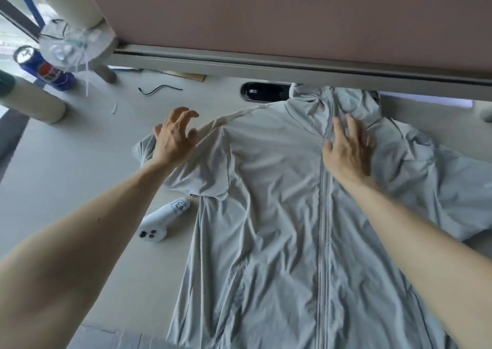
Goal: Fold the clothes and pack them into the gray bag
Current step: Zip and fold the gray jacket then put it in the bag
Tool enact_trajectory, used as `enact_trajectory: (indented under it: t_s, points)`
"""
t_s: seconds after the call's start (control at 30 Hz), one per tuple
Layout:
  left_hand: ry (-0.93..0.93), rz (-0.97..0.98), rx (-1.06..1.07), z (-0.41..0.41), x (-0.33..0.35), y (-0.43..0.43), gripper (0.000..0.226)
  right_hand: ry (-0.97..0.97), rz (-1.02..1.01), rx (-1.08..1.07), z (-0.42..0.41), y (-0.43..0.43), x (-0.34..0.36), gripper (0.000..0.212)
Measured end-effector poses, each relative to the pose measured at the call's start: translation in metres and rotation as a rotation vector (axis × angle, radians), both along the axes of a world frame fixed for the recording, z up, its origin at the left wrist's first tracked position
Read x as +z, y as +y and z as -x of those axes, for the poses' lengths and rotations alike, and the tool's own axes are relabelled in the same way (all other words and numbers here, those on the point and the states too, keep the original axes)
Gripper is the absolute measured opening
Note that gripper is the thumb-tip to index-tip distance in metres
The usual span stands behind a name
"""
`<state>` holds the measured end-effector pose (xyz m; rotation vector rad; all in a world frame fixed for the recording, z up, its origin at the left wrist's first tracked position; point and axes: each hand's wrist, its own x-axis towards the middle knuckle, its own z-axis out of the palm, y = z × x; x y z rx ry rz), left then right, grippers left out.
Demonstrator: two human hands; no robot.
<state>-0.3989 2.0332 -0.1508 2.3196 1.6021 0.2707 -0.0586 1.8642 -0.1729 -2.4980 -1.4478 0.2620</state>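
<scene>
Two hands work over a pale gray zip-up jacket (269, 215) that lies spread front-up on the table (66, 178). The right hand (348, 149) lies flat on the chest of the jacket, fingers straight and slightly fanned, with the thumb at the zipper (325, 215); it presses the cloth and grips nothing. The left hand (174, 133) is over the jacket's shoulder seam, fingers spread and half bent like a claw, holding nothing; whether its fingertips touch the cloth cannot be told. The hood bunches up just beyond the right hand's fingertips, and the far sleeve lies crumpled to that hand's outer side.

Below the left wrist, just beside the jacket's armpit, rests a white controller (162, 223) with a handwritten label that seems to begin "Con". Far beyond the left hand a blue can (53, 76) shows a red, white and blue Pepsi logo, and a clear plastic bag (66, 46) above it holds contents too blurred to name. A black cable (159, 90) lies beyond the left fingertips.
</scene>
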Motion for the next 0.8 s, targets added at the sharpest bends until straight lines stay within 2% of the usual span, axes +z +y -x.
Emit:
enact_trajectory:
  t_s: [0.07, 0.13, 0.2, 0.23, 0.27, 0.33, 0.37, 0.4, 0.5, 0.6, 0.7, 0.8]
  points:
    - [0.079, 0.002, 0.21, 0.041, 0.001, 0.007, 0.042, 0.063, -0.068, 0.205, 0.055, 0.004, 0.008, 0.057]
    - [0.131, 0.175, 0.358, 0.069, 0.003, 0.014, 0.056, 0.158, 0.052, 0.375, 0.106, 0.01, 0.009, 0.059]
    - [0.13, 0.388, 0.385, 0.088, 0.0, 0.015, 0.076, 0.18, 0.129, 0.466, 0.143, 0.019, 0.001, 0.059]
    - [0.143, 0.437, 0.371, 0.094, -0.002, 0.014, 0.076, 0.178, 0.156, 0.482, 0.155, 0.023, -0.003, 0.06]
    - [0.174, 0.44, 0.345, 0.1, -0.006, 0.013, 0.063, 0.173, 0.197, 0.486, 0.164, 0.026, -0.009, 0.062]
    - [0.199, 0.386, 0.338, 0.109, -0.008, 0.015, 0.021, 0.123, 0.284, 0.497, 0.171, 0.029, -0.022, 0.065]
    - [0.158, 0.359, 0.371, 0.115, -0.004, 0.02, 0.017, 0.098, 0.324, 0.497, 0.171, 0.029, -0.025, 0.066]
    - [0.09, 0.337, 0.439, 0.124, 0.001, 0.025, 0.023, 0.084, 0.353, 0.494, 0.17, 0.03, -0.028, 0.067]
    - [-0.259, 0.278, 0.74, 0.162, 0.019, 0.044, 0.029, 0.072, 0.376, 0.466, 0.169, 0.031, -0.028, 0.068]
    - [-0.563, 0.289, 1.003, 0.193, 0.028, 0.049, 0.019, 0.042, 0.397, 0.42, 0.173, 0.033, -0.028, 0.07]
    - [-0.734, 0.506, 1.067, 0.212, 0.024, 0.043, 0.013, -0.008, 0.408, 0.396, 0.176, 0.033, -0.029, 0.071]
    - [-0.792, 0.77, 1.043, 0.215, 0.02, 0.027, 0.037, -0.026, 0.418, 0.406, 0.176, 0.034, -0.031, 0.073]
